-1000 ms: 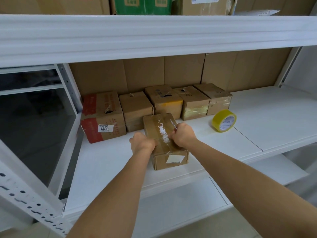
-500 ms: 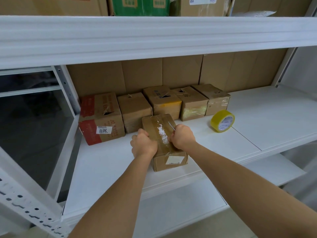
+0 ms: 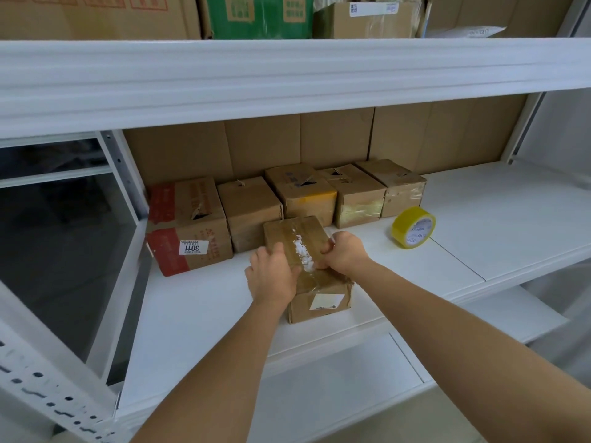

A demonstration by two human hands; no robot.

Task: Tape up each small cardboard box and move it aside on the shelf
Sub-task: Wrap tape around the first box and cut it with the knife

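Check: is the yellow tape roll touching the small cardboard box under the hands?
Apart. The head view shows bare white shelf between the yellow tape roll and the small cardboard box.

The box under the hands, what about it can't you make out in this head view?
- Box top: both hands cover the near half, so the tape end there is hidden.
- Its front label: print too small to read.
- Left hand: seen from the back, fingertips hidden.
- Right hand: fingers curl at the box edge; what they pinch is hidden.
- Tape roll: lettering blurred.
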